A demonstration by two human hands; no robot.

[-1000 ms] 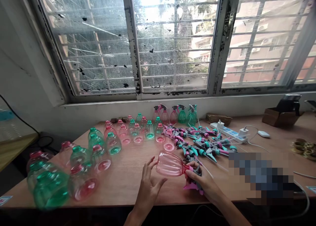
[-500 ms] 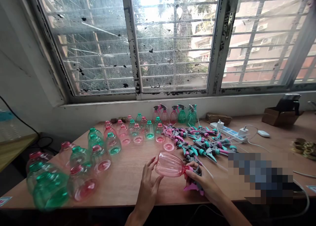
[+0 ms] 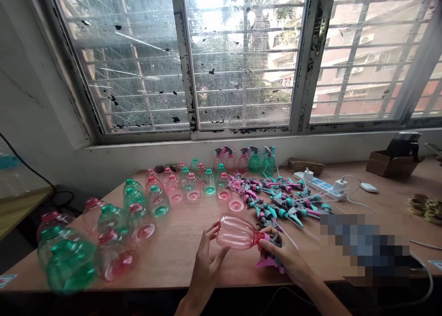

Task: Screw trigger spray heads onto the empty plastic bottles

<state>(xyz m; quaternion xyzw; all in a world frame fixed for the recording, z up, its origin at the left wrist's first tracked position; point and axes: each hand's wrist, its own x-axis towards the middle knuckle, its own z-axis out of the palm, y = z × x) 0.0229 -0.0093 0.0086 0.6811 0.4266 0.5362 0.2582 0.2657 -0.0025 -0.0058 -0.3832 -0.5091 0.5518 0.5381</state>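
Your left hand: clasping the base of one pink bottle, held sideways between your hands. Your right hand: closed on its sprayer head, three o'clock end. Bottle's two o'clock: loose sprayer heads. Bottle's ten o'clock: upright pink and green bottles.

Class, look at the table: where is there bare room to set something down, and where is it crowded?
Bare tabletop lies between the left-side bottles and the left hand. Another bare patch sits between the cardboard box, white device and brown cluster. The spray-head heap and the back bottles are crowded.
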